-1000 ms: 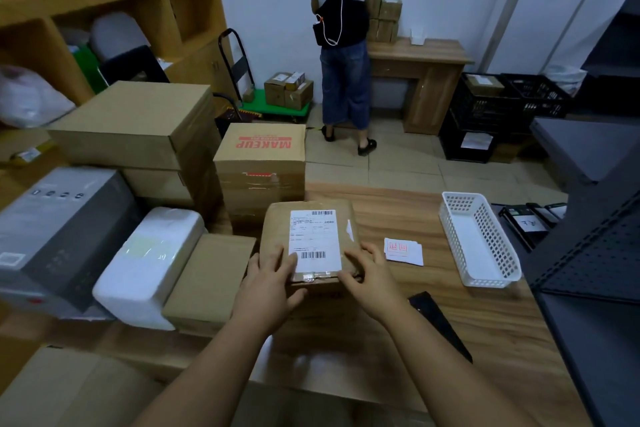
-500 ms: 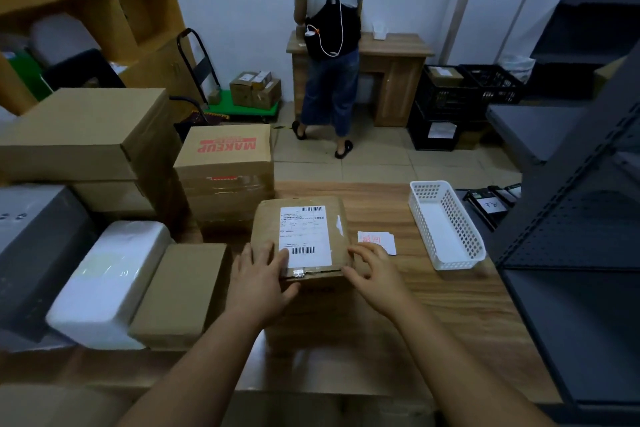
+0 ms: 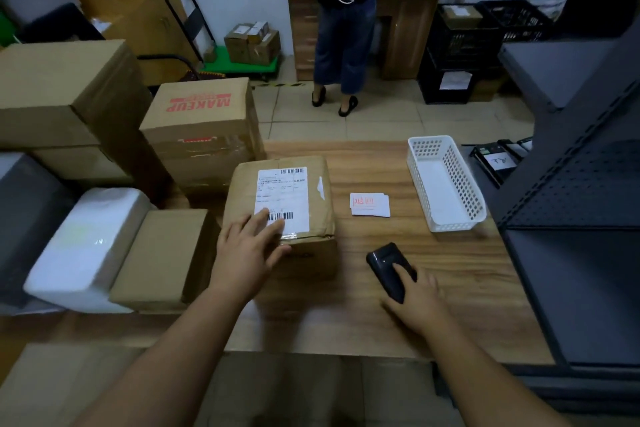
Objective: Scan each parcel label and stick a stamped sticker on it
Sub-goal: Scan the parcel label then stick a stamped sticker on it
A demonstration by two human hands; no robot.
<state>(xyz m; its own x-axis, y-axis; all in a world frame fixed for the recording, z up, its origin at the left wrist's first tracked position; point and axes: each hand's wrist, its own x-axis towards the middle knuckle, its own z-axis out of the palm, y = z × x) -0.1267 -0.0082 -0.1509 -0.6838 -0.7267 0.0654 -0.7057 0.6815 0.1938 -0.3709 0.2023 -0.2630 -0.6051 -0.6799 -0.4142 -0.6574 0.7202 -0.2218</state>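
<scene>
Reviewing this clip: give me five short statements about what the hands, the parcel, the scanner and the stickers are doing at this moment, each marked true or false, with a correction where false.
1. The left hand rests on the brown parcel, fingers over the near corner of its label. True.
2. The right hand is on the black scanner, which lies on the table. True.
3. The scanner is aimed at the barcode. False: it is down on the table, right of the parcel.
4. The stamped stickers sit inside the white basket. False: they lie on the table between parcel and basket.
5. A stamped sticker is already on the parcel. False: none visible there.
</scene>
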